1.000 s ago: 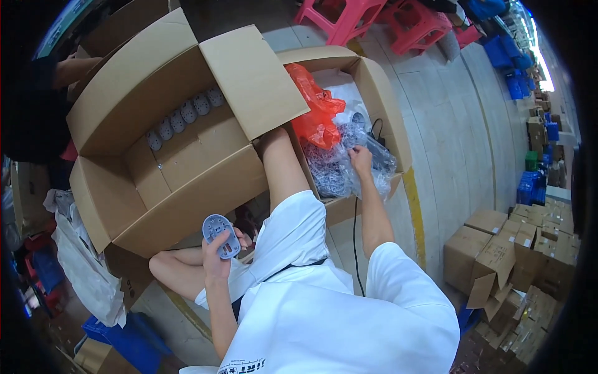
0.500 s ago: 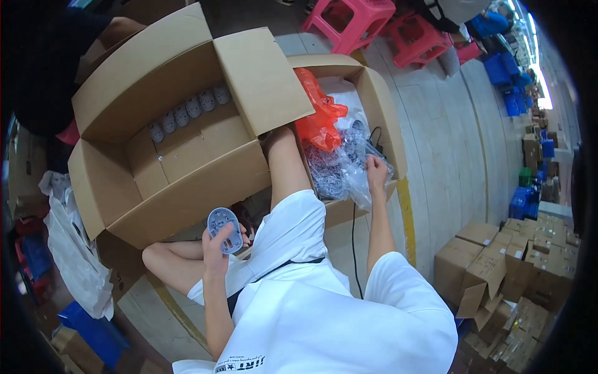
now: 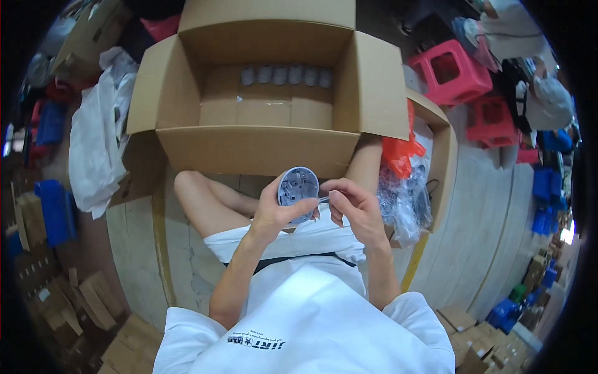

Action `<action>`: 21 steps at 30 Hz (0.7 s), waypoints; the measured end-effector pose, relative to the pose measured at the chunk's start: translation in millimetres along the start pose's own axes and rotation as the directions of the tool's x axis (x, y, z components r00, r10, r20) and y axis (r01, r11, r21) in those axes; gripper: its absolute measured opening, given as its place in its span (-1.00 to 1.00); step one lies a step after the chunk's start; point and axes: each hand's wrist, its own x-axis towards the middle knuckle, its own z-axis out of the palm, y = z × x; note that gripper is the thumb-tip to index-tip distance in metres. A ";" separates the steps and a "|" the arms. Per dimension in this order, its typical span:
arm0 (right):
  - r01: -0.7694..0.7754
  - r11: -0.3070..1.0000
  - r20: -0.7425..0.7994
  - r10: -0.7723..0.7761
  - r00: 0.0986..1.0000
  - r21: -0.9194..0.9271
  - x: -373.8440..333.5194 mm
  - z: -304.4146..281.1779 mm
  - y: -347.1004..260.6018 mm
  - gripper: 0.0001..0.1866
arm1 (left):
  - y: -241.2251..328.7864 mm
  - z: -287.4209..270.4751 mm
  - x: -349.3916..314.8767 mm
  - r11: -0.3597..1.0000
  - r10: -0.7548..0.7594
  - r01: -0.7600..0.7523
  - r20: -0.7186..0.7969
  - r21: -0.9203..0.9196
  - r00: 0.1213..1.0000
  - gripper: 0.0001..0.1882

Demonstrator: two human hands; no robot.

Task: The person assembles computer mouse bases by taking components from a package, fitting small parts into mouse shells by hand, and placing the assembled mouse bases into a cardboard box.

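Observation:
My left hand grips an oval grey plastic housing by its edge, thumb across the lower part. Its hollow inner side, with moulded posts and slots, faces up. Close against its right edge, my right hand pinches a small thin light-coloured piece, too small to identify. Both hands are above my lap. Beyond them stands a large open carton, with several similar grey housings in a row along its far side.
At the right, a second open carton holds a red plastic bag and a clear bag of small parts. Pink stools stand far right. White sheeting hangs at left. Stacked cartons sit lower right.
My right hand has left the clear bag in the side carton and come to the housing, holding a small piece. My left hand has brought the housing up to meet it. The view has turned left.

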 end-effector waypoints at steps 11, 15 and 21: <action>0.078 0.990 -0.102 -0.090 0.991 -0.114 4.4 53.8 3.5 -0.91 | 9.4 -18.0 -28.0 0.982 0.048 -0.065 -0.097 -0.176 0.994 -0.67; 0.133 0.977 -0.146 -0.159 0.976 -0.169 2.5 56.5 -0.5 -0.94 | 14.2 -20.8 -28.8 0.960 0.043 -0.050 -0.033 -0.275 0.999 -0.61; 0.391 0.740 -0.013 -0.475 0.880 -0.547 6.2 62.8 -8.4 -0.96 | 23.1 -22.0 -27.5 0.932 0.001 0.029 0.083 -0.360 0.997 -0.35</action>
